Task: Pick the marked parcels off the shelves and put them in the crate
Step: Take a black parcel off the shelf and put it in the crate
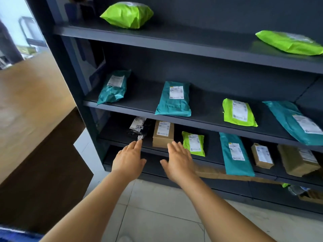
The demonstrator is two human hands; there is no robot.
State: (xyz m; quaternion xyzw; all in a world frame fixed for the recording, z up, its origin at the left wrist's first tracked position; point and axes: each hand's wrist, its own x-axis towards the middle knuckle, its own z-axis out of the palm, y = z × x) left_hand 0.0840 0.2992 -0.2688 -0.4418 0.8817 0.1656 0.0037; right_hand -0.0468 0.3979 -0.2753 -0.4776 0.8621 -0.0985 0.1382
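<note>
Dark grey metal shelving unit [174, 117], several tiers, holding labelled parcels. Ahead of both sets of fingertips, on the lower tier: brown cardboard box with white label [163, 134]; just left of it, beyond the left fingertips, black plastic mailer with white label [139, 127]; right of the right fingertips, small lime-green plastic mailer [193, 143].

Left hand [129, 158]: fingers straight, slightly apart, tips at the shelf lip, holding nothing. Right hand [178, 160]: fingers straight, spread, holding nothing.

Step, judged: reach for a pick, box likely target. Markings not legible. Crate possibly the blue edge [15, 234] behind the wrists; uncertain.

Next: fingers to either side of box, clamp, draw out.
</note>
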